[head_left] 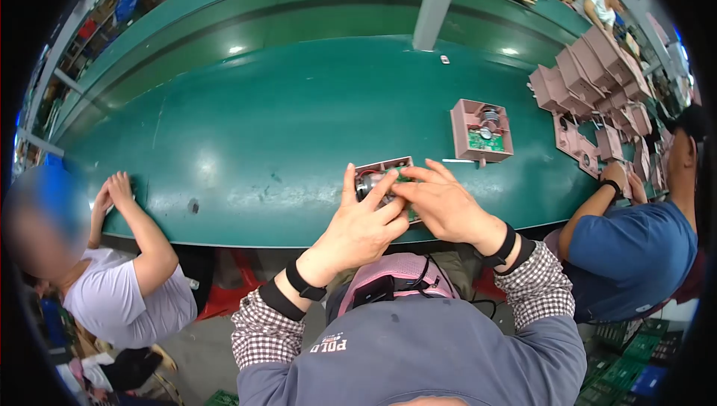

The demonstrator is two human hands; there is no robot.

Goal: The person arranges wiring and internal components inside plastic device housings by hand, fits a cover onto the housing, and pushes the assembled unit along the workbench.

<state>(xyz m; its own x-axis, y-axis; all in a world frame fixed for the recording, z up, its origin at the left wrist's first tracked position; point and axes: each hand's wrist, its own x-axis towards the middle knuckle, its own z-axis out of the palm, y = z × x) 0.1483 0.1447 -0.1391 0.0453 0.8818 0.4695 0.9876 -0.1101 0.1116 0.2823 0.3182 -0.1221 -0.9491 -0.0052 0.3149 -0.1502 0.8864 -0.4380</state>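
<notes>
In the head view, a pink plastic box (388, 163) lies on the bench edge in front of me, with a green circuit board and a round dark metal part inside. My left hand (362, 219) grips this box, its thumb at the left wall and its fingers reaching over the inside. My right hand (448, 204) bends over the right side of the same box. Its fingertips meet near the left fingers, above the board, and whatever they pinch is hidden. Beyond it to the right stands a second pink box (457, 135) with a similar board and round part.
Stacked pink housings (590, 70) crowd the bench's right end, near a co-worker in a blue shirt (635, 249). Another person (134, 286) sits at the left with hands together. A grey post (437, 6) rises from the green bench (224, 122). A white strip (457, 161) lies near the second box.
</notes>
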